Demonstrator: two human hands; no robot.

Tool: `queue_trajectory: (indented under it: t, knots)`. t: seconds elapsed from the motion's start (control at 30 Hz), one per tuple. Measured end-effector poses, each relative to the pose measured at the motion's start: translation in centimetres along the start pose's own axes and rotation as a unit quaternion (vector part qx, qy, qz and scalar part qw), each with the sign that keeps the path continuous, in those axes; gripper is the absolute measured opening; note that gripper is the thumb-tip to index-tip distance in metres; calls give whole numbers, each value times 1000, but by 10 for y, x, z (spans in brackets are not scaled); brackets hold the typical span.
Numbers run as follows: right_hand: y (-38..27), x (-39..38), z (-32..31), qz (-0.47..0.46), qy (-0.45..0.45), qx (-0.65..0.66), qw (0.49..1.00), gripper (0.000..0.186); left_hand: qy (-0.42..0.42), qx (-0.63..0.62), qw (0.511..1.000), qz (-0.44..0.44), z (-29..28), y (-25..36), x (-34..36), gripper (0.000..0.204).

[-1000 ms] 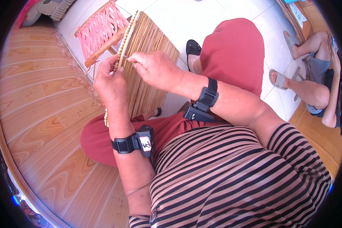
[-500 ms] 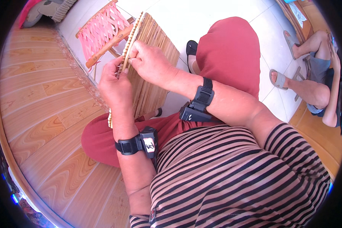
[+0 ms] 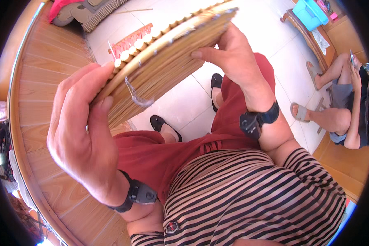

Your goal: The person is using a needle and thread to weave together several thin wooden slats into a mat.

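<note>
I hold a slatted mat of thin bamboo-like sticks (image 3: 168, 69) up at an angle, its row of pale round stick ends along the upper edge. My left hand (image 3: 82, 123) grips its lower left end, fingers over the edge and thumb on the near side. My right hand (image 3: 235, 57) grips the right end, thumb pressed on the sticks. Some grey frayed strands (image 3: 139, 98) dangle from the near strip. Behind the mat is a wooden frame laced with pink strips (image 3: 131, 39), mostly hidden.
A curved wooden plank surface (image 3: 41, 82) runs along my left. At right, a seated person in sandals (image 3: 336, 119) holds a phone. A blue plastic tub (image 3: 309, 14) sits on a wooden piece of furniture. My legs and black shoes (image 3: 164, 125) are below.
The mat has been lifted and turned nearer to me, more edge-on. My left hand moved left; my right hand moved right and now grips the far end. The view has shifted.
</note>
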State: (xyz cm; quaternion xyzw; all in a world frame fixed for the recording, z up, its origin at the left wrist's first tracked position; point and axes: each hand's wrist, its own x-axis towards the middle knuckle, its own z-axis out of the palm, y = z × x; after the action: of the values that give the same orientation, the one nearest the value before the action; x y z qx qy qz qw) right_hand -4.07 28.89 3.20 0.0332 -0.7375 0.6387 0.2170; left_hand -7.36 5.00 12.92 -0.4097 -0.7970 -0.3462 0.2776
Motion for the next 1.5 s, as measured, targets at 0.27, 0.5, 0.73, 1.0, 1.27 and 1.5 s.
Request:
queue_trajectory:
  t: [0.27, 0.5, 0.73, 1.0, 1.27, 1.5]
  knots:
    - [35, -23, 30, -212, -16, 55, 976, 12, 18, 60, 991, 121, -17, -4, -45, 17]
    - [133, -58, 71, -302, -165, -259, 903, 29, 181, -308, 779, -515, 39, -40, -233, 22]
    - [150, -84, 76, -271, -213, -312, 885, 40, 155, -627, 424, -634, 87, -50, -270, 47]
    - [150, -84, 85, -143, -332, -343, 867, 46, 201, -652, 362, -636, 93, -78, -279, 40]
    - [123, -83, 157, -81, -327, -248, 908, 15, 220, -674, 342, -617, 89, -84, -281, 32]
    - [124, -86, 179, -125, -378, -231, 888, 10, 186, -628, 423, -626, 93, -87, -282, 24]
